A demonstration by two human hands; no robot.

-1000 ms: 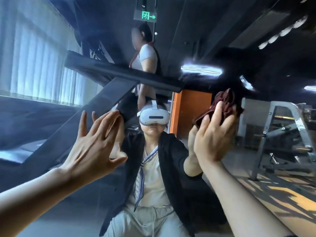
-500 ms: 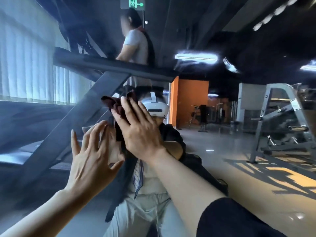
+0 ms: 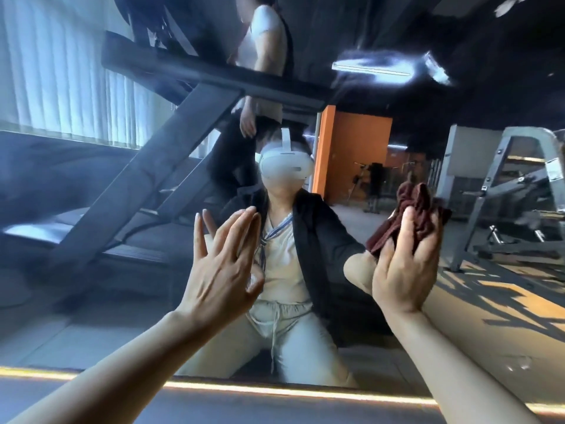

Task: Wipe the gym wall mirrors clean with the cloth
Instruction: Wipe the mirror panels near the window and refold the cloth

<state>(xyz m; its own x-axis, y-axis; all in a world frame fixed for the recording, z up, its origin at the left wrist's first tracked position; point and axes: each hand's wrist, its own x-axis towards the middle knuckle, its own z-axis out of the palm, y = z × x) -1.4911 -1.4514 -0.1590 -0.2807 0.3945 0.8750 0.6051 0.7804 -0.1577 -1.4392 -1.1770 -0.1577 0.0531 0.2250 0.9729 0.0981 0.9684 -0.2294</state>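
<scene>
Mirror (image 3: 91,301): wall-mounted, fills nearly the whole view; its lower edge runs across the bottom with a lit strip (image 3: 275,390) along it. The glass looks hazy at left.

Treadmill (image 3: 171,142): reflected, dark frame slanting from upper right to lower left, crossbar on top, deck low at left.

Blinds (image 3: 61,71): reflected, pale vertical slats, upper left.

Rack (image 3: 519,185): reflected, grey metal frame at right, standing on a floor patched with sunlight.

Orange wall (image 3: 351,154): reflected, centre, behind the seated person.

Person (image 3: 287,270): reflected, low before the glass, dark jacket over light top and trousers, white headset (image 3: 286,169) on the head. A second person (image 3: 266,56) stands behind the treadmill, upper centre.

Left hand (image 3: 220,270): raised against the mirror, fingers straight and spread, holding nothing; contact with the glass cannot be told.

Right hand (image 3: 403,270): raised at right, well apart from the left, fingers extended over the cloth and pressing it toward the mirror.

Cloth (image 3: 412,209): dark red, bunched, between right palm and glass, its folds sticking out above the fingertips.
</scene>
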